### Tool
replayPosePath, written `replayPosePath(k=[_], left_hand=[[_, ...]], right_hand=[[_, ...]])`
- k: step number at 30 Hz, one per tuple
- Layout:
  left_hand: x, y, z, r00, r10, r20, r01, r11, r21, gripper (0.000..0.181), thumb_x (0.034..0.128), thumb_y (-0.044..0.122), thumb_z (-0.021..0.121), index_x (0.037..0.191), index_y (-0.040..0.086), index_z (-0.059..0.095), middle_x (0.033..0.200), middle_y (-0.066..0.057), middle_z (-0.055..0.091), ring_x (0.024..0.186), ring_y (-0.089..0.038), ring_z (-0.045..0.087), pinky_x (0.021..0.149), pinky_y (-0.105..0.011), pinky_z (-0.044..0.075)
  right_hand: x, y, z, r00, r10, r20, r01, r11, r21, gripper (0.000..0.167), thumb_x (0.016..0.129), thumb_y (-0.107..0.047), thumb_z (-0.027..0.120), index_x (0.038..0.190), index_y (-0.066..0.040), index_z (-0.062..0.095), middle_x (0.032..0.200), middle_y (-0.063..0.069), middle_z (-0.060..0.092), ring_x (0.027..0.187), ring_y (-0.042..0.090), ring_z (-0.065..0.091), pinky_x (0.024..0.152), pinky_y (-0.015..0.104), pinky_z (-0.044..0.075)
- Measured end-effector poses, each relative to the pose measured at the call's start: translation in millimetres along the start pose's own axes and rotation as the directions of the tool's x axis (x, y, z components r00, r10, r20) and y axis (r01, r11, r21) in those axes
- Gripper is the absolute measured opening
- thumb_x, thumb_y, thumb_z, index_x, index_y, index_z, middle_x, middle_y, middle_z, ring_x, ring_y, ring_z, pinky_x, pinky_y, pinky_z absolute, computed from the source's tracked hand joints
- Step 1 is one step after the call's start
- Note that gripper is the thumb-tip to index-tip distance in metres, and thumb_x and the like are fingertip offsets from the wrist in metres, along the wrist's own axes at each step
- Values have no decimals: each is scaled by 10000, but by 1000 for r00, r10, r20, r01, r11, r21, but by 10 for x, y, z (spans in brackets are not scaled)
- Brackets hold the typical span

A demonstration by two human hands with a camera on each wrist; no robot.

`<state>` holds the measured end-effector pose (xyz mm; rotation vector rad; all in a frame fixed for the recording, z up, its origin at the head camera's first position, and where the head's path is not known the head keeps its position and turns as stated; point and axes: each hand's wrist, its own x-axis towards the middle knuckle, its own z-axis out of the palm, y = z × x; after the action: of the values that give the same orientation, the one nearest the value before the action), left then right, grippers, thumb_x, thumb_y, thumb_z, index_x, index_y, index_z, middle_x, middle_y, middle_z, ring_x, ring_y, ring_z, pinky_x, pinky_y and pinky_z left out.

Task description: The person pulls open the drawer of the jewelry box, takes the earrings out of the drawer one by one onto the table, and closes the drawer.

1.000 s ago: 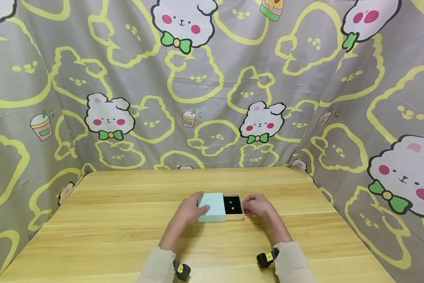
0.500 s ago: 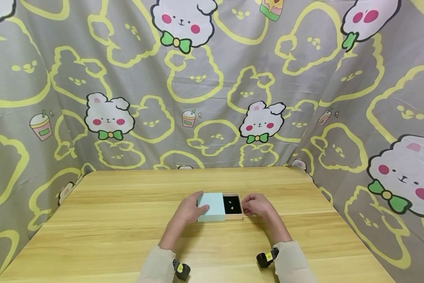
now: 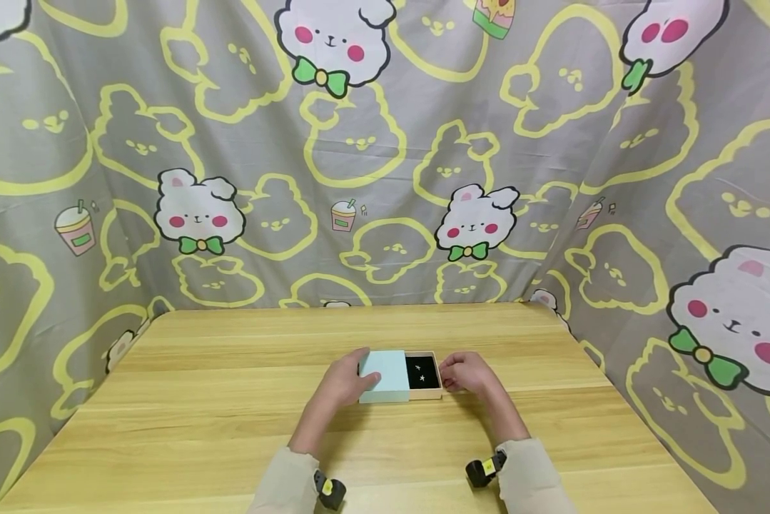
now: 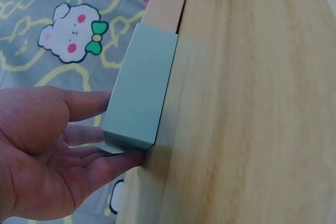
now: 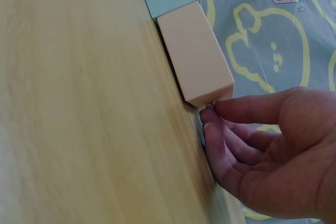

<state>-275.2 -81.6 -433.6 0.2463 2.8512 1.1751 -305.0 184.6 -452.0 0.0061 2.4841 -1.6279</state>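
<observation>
A small drawer-style jewelry box lies on the table in the head view. Its mint-green sleeve [image 3: 389,373] covers the left part, and the pale peach drawer [image 3: 426,394] sticks out to the right. Two small star-shaped earrings [image 3: 422,378] show on the drawer's black insert [image 3: 431,369]. My left hand [image 3: 344,380] holds the sleeve's left end, with the thumb on top. At the drawer's right end, my right hand [image 3: 467,373] pinches a small pull [image 5: 210,105] between thumb and fingertip, seen in the right wrist view. The part of the drawer inside the sleeve is hidden.
A light wooden table [image 3: 230,414] carries the box near its middle. Behind it and at both sides hangs a grey curtain [image 3: 385,264] with cartoon animals. Small black cameras [image 3: 330,492] are worn at both wrists.
</observation>
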Motion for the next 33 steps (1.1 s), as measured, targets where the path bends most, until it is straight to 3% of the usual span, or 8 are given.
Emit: replayPosePath(k=[8, 13, 16, 22, 33], left_hand=[[0, -14, -1, 1000, -11, 7, 11, 1000, -6, 613, 972, 277, 700, 1488, 29, 481, 1487, -240, 519, 1324, -414, 531, 1051, -557, 467], [6, -23, -7, 1000, -20, 14, 20, 1000, -7, 619, 968, 291, 705, 1490, 44, 482, 1477, -240, 528, 1253, -375, 579, 1009, -536, 494], [7, -26, -14, 1000, -23, 18, 23, 1000, -6, 623, 966, 299, 706, 1493, 55, 481, 1475, -237, 532, 1243, -371, 584, 1003, -536, 497], [11, -39, -25, 999, -28, 21, 29, 1000, -11, 623, 967, 304, 706, 1498, 70, 478, 1478, -230, 531, 1274, -390, 567, 1016, -549, 488], [3, -53, -32, 1000, -14, 17, 14, 1000, -16, 613, 969, 301, 704, 1492, 67, 487, 1483, -230, 526, 1326, -430, 524, 1043, -571, 468]], right_hand=[[-21, -61, 6, 999, 7, -31, -7, 1000, -3, 170, 936, 2, 598, 1057, 114, 639, 842, 175, 670, 726, 229, 637, 670, 348, 583], [-53, -208, 11, 988, -48, -148, 30, 992, -121, 246, 967, -83, 611, 1158, 70, 628, 924, 173, 682, 782, 271, 660, 644, 316, 527], [-78, -306, 31, 979, -98, -180, 64, 981, -185, 257, 964, -112, 637, 1166, 46, 650, 949, 170, 696, 805, 310, 670, 623, 296, 487], [-140, -462, 131, 966, -194, -168, 147, 955, -258, 177, 905, -95, 710, 1045, 15, 707, 914, 129, 741, 803, 261, 684, 663, 330, 522], [-161, -442, 326, 965, -231, -121, 172, 912, -373, 94, 874, -83, 768, 938, -24, 734, 809, 50, 736, 696, 168, 654, 610, 314, 515]])
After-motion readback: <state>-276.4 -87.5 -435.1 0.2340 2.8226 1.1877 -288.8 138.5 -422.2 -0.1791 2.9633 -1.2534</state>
